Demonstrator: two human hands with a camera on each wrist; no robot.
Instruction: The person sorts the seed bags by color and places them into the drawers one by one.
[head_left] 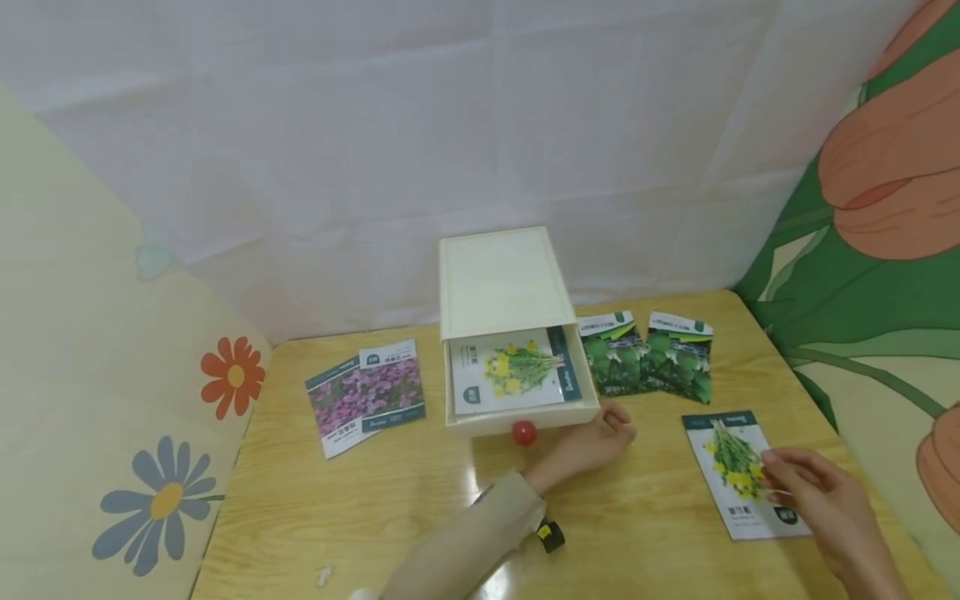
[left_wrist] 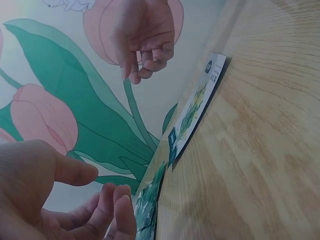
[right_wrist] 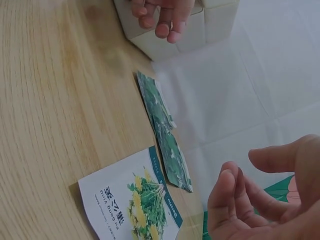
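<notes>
My left hand [head_left: 588, 446] is in front of the right corner of the pulled-out drawer [head_left: 480, 427], fingers loosely bent and holding nothing. In the left wrist view, a gap shows between its thumb [left_wrist: 75, 170] and fingers. A white seed packet with yellow dandelions [head_left: 513, 371] lies inside the drawer. My right hand [head_left: 825, 500] hovers over the right side of another dandelion packet [head_left: 727, 467] on the table. The right wrist view shows that hand's thumb [right_wrist: 275, 157] apart from its bent fingers, with nothing between them.
The cream drawer box [head_left: 502, 279] stands at the back, a red knob [head_left: 524, 432] on its drawer. Two green-leaf packets [head_left: 678, 354] lie right of it; two purple-flower packets [head_left: 390, 387] overlap at left. A white cloth [head_left: 360, 150] hangs behind the wooden table [head_left: 300, 517].
</notes>
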